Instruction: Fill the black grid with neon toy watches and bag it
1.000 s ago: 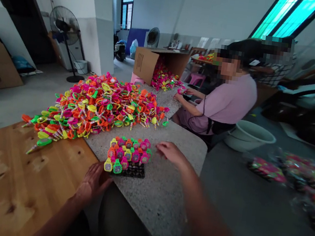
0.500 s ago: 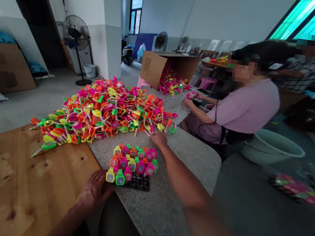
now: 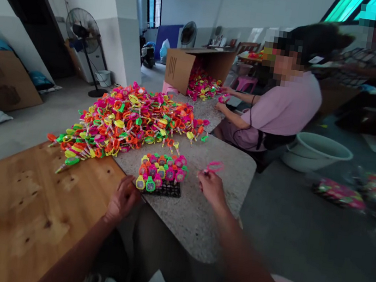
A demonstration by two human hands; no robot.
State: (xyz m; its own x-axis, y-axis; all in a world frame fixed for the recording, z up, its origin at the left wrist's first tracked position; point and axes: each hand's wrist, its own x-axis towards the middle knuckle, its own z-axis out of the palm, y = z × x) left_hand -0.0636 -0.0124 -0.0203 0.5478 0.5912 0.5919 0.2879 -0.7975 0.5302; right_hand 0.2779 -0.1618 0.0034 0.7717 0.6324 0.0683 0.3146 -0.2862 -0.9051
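A pink toy watch is pinched in the fingers of my right hand, above the grey stone table to the right of a black grid tray. Rows of colourful toy watches stand in the tray, pink, yellow, orange and green. My left hand rests at the tray's front left corner, fingers loosely bent and thumb apart, with nothing seen in it. Behind the tray lies a big heap of loose toy watches with their straps tangled.
A wooden table adjoins the stone table on the left. Farther back, a tipped cardboard box spills more watches beside a seated co-worker. A pale tub and bagged watches are on the right.
My right hand has drawn back from the heap toward me and to the right, bringing out a pink toy watch. My left hand's fingers have bent more. The view has shifted.
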